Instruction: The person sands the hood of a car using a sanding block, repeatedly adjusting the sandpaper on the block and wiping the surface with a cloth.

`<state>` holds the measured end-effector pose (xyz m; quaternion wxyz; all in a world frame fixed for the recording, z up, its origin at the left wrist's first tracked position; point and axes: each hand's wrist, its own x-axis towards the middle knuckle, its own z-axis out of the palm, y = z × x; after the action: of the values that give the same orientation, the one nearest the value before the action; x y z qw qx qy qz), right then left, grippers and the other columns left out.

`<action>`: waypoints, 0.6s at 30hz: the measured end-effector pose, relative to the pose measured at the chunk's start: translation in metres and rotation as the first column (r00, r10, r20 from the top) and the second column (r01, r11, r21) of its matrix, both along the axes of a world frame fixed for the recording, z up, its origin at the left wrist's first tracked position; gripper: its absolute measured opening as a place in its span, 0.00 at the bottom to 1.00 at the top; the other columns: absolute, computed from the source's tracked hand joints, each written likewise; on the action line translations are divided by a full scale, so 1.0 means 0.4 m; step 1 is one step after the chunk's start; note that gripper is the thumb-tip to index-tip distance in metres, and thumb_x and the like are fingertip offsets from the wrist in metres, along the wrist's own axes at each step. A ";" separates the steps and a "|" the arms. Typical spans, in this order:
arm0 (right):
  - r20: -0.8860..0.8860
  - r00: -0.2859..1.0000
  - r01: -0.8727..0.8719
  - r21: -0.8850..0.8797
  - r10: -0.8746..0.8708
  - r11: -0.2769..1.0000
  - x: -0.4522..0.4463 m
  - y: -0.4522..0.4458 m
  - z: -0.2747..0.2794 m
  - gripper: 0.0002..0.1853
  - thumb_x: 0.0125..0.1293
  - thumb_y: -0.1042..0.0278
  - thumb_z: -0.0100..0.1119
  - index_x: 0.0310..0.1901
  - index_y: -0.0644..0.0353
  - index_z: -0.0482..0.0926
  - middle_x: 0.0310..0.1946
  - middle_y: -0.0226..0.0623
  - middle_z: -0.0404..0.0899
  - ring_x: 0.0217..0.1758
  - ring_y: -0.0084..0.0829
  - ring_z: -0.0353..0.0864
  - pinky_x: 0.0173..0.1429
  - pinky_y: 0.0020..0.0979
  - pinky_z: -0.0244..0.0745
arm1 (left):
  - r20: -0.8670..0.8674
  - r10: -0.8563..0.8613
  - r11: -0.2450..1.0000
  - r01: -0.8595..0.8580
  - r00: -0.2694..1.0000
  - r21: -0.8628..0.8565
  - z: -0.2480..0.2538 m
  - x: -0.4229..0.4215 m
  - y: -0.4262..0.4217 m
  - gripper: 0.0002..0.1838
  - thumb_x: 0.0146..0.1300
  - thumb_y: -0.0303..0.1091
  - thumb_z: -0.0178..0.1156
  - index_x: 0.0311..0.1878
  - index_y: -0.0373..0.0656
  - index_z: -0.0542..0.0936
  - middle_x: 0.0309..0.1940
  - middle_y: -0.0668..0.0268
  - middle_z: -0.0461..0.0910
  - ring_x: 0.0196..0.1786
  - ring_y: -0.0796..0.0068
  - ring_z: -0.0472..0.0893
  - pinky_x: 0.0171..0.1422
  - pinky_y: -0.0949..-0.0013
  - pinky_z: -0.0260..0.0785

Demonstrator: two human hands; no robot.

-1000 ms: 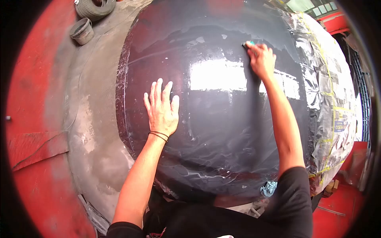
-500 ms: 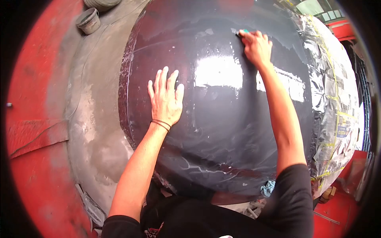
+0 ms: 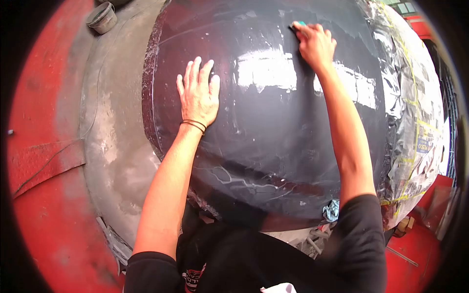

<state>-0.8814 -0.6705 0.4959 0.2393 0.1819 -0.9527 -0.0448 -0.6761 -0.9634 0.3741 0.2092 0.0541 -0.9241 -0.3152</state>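
A large, curved, dark grey car panel [image 3: 264,132] fills the middle of the view, wet and shiny with bright reflections. My left hand [image 3: 199,97] lies flat on its left part, fingers stretched out and holding nothing. A dark band circles that wrist. Toward the far side, my right hand [image 3: 316,46] is closed on a small teal and dark block [image 3: 299,24], pressed to the wet surface. Most of the block is hidden by the fingers, so its exact kind is unclear.
Plastic and paper masking [image 3: 408,117] with yellow tape covers the right side. A crumpled blue cloth [image 3: 331,211] sits at the panel's near right edge. A bucket [image 3: 102,18] stands on the concrete floor [image 3: 117,97] at upper left, with a thin cable running nearby.
Both hands appear higher in the view, partly because the whole view has shifted upward. My right hand still grips the block, and my left hand stays flat on the panel.
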 end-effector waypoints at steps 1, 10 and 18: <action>0.014 0.999 0.043 -0.071 -0.042 0.997 -0.019 -0.003 -0.016 0.19 0.77 0.64 0.67 0.65 0.28 0.91 0.64 0.32 0.87 0.63 0.47 0.82 0.65 0.54 0.75 | -0.005 -0.004 1.000 0.004 1.000 0.008 0.001 0.002 0.000 0.27 0.88 0.51 0.52 0.83 0.56 0.75 0.89 0.58 0.66 0.92 0.52 0.61 0.95 0.36 0.44; 0.093 0.996 -0.004 -0.015 0.006 1.000 0.611 0.224 0.057 0.21 0.73 0.64 0.74 0.64 0.30 0.93 0.65 0.31 0.87 0.61 0.45 0.82 0.66 0.47 0.73 | -0.016 0.001 1.000 -0.001 1.000 -0.004 -0.024 -0.010 -0.001 0.28 0.89 0.54 0.52 0.84 0.59 0.74 0.89 0.61 0.66 0.92 0.55 0.60 0.95 0.35 0.42; 0.058 0.935 0.353 -0.196 -0.349 0.915 0.497 0.269 0.024 0.16 0.79 0.62 0.65 0.63 0.31 0.89 0.61 0.43 0.87 0.59 0.53 0.84 0.64 0.55 0.78 | -0.019 -0.012 1.000 0.011 1.000 -0.023 -0.046 -0.027 -0.012 0.27 0.88 0.52 0.52 0.84 0.60 0.74 0.89 0.61 0.66 0.92 0.57 0.60 0.92 0.32 0.44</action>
<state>-0.6826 -0.5628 0.5055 0.2344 -0.0169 -0.9719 0.0125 -0.6871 -0.9680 0.3559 0.2167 0.0435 -0.9259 -0.3064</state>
